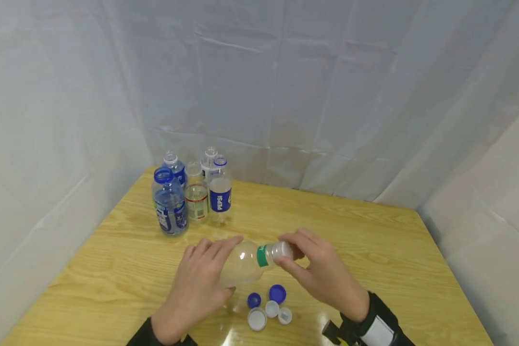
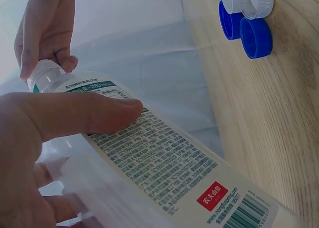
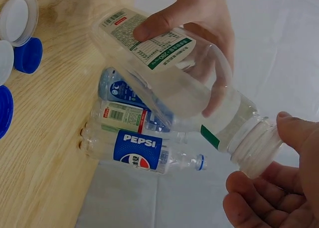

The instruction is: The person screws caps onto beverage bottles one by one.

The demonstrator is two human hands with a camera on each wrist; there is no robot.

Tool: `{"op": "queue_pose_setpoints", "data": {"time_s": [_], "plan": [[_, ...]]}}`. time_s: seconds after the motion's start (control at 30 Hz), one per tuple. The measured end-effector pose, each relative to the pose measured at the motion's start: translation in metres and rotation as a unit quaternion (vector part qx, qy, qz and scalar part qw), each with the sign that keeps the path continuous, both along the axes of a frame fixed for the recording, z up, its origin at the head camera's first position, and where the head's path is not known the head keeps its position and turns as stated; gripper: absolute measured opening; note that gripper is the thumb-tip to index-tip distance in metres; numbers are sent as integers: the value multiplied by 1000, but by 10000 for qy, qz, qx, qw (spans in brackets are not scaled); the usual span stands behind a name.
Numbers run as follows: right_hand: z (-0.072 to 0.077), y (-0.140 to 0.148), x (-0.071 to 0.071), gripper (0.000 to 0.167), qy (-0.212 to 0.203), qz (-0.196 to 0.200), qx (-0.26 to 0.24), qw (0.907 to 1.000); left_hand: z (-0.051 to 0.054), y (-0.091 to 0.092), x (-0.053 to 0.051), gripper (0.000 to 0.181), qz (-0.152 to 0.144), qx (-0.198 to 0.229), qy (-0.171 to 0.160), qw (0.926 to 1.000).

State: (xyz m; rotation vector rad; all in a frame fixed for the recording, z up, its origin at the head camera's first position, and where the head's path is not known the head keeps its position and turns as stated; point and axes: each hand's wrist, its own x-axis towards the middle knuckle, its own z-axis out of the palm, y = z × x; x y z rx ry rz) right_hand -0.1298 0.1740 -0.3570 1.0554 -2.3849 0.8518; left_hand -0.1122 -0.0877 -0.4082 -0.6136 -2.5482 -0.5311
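Left hand (image 1: pixel 203 278), bottom centre of head frame, grips clear plastic bottle (image 1: pixel 242 266) with green-and-white label, tipped roughly sideways; right hand (image 1: pixel 320 274), to its right, pinches the bottle's whitish mouth end. Five round blue and white plastic caps (image 1: pixel 278 293) lie below on yellow wood-grain table (image 1: pixel 385 259). Clear blue-labelled Pepsi bottle (image 1: pixel 220 194) stands upright, left of centre.
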Motion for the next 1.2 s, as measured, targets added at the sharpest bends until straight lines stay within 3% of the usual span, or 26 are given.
{"op": "queue_pose_setpoints", "data": {"time_s": [0.17,0.33,0.47,0.6,0.73,0.9,1.07,1.2], "plan": [[-6,-2,1,22,330,-492,-29,9982,0,3,2,103,-103,-41,-65,9999],[-11,-2,-2,38,766,-878,-9,9932,2,7,4,103,-95,-129,-171,9997],[-14,-2,-3,47,775,-1075,189,9910,2,9,4,102,-61,-172,-201,9996],[-10,3,-3,49,640,-886,368,9933,-2,9,4,99,-38,-76,-166,9998],[-2,13,-2,47,454,-316,715,9959,-5,6,4,101,46,-38,-242,9997],[7,20,1,63,346,184,1276,9911,-7,2,4,103,85,-65,-301,9995],[6,17,1,50,535,188,1333,9894,-6,3,4,100,7,-94,-316,9995],[1,13,2,42,664,-39,1148,9912,-5,5,5,96,17,-129,-275,9995]]}}
